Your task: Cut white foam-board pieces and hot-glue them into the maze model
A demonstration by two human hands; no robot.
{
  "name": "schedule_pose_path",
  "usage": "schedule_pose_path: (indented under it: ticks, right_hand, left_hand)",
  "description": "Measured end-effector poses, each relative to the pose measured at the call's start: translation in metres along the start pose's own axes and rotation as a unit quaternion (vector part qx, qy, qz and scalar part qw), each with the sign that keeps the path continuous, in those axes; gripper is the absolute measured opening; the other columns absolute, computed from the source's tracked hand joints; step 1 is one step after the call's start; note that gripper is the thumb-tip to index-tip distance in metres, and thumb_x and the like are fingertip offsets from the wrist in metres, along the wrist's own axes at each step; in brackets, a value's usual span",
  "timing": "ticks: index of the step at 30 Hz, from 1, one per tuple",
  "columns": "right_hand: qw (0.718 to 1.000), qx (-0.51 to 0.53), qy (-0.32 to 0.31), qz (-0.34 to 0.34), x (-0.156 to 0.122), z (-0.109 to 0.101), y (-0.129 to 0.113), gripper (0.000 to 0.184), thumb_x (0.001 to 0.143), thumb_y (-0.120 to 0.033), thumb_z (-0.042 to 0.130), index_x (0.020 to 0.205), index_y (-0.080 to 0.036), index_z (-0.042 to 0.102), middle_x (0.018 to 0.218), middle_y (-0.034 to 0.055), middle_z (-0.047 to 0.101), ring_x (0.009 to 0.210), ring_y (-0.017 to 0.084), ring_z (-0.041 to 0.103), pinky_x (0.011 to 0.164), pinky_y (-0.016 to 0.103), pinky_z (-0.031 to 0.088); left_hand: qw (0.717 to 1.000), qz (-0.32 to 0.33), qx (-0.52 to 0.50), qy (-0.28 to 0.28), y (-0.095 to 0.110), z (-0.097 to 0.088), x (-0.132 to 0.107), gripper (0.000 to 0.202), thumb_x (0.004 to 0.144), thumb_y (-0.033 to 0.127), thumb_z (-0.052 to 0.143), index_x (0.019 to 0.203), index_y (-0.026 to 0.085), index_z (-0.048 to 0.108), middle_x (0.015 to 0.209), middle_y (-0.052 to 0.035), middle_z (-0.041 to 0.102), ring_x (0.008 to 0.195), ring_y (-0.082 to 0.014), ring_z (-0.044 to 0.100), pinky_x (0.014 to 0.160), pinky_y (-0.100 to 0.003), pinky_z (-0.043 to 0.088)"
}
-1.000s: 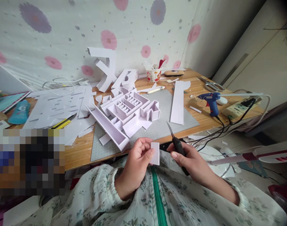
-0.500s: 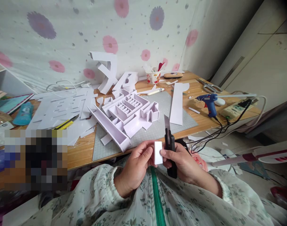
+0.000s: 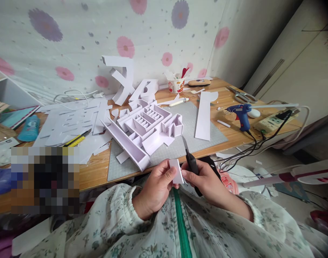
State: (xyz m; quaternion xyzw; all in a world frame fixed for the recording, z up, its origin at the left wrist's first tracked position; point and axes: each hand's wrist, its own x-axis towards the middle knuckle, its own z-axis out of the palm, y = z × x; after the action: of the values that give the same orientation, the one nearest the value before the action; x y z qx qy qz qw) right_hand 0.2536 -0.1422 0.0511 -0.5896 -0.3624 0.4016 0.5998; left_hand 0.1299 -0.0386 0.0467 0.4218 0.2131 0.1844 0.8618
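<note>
Between thumb and fingers, my left hand (image 3: pixel 157 186) pinches a small white foam-board piece (image 3: pixel 176 171) in front of my jacket. My right hand (image 3: pixel 205 179) is closed around a black utility knife (image 3: pixel 192 161), its blade out and pointing up and away from me. The right thumb and fingertips are at the right edge of the piece. Just beyond my hands, a white foam-board letter-like structure (image 3: pixel 145 123) with many upright walls lies on the grey cutting mat (image 3: pixel 120 174). To its right lies a long flat white piece (image 3: pixel 203 116).
A blue glue gun (image 3: pixel 242 118) with cables stands at the right, near a power strip (image 3: pixel 271 122) and scissors (image 3: pixel 241 95). A yellow cutter (image 3: pixel 77 138) rests on white sheets at the left. Behind are a paper bowl (image 3: pixel 176 86) and a standing white character (image 3: pixel 123 80).
The small white piece has turned, showing a broader face, and moved slightly left. The knife has tilted, its blade leaning further left. My view has shifted slightly.
</note>
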Motion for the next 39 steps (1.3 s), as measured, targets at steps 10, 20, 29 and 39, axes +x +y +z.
schedule_pose_path:
  ticks: [10, 20, 29, 39]
  right_hand:
    - [0.907, -0.395, -0.046, -0.140, -0.018, -0.038, 0.003, 0.055, 0.096, -0.064, 0.038, 0.100, -0.015, 0.063, 0.080, 0.0065, 0.065, 0.071, 0.020, 0.060, 0.062, 0.029, 0.039]
    - [0.873, -0.459, -0.037, -0.160, -0.018, -0.042, 0.000, 0.065, 0.095, -0.071, 0.030, 0.097, -0.015, 0.064, 0.071, 0.0063, 0.063, 0.064, 0.020, 0.058, 0.057, 0.029, 0.032]
    - [0.866, -0.465, -0.035, -0.179, -0.019, -0.043, 0.000, 0.064, 0.096, -0.070, 0.028, 0.091, -0.016, 0.062, 0.070, 0.0059, 0.061, 0.063, 0.019, 0.057, 0.057, 0.030, 0.028]
    - [0.865, -0.464, -0.022, -0.189, -0.020, -0.045, 0.003, 0.064, 0.095, -0.070, 0.030, 0.090, -0.015, 0.062, 0.069, 0.0045, 0.060, 0.062, 0.019, 0.055, 0.057, 0.030, 0.027]
  left_hand:
    - [0.988, -0.074, -0.109, -0.076, 0.001, -0.002, -0.002, 0.034, 0.078, 0.037, 0.077, 0.066, 0.016, 0.054, 0.048, 0.0038, 0.052, 0.040, -0.0061, 0.043, 0.042, -0.018, 0.036]
    - [0.982, -0.101, -0.117, -0.112, 0.000, -0.004, -0.005, 0.031, 0.081, 0.036, 0.074, 0.070, 0.017, 0.052, 0.049, 0.0042, 0.051, 0.039, -0.0058, 0.040, 0.041, -0.018, 0.032]
    - [0.982, -0.098, -0.112, -0.120, 0.001, -0.003, -0.006, 0.032, 0.081, 0.039, 0.073, 0.069, 0.016, 0.054, 0.046, 0.0034, 0.051, 0.037, -0.0057, 0.038, 0.041, -0.019, 0.032]
    - [0.977, -0.094, -0.121, -0.148, -0.001, -0.007, -0.007, 0.028, 0.085, 0.036, 0.071, 0.071, 0.016, 0.056, 0.048, 0.0036, 0.051, 0.037, -0.0052, 0.037, 0.041, -0.018, 0.032]
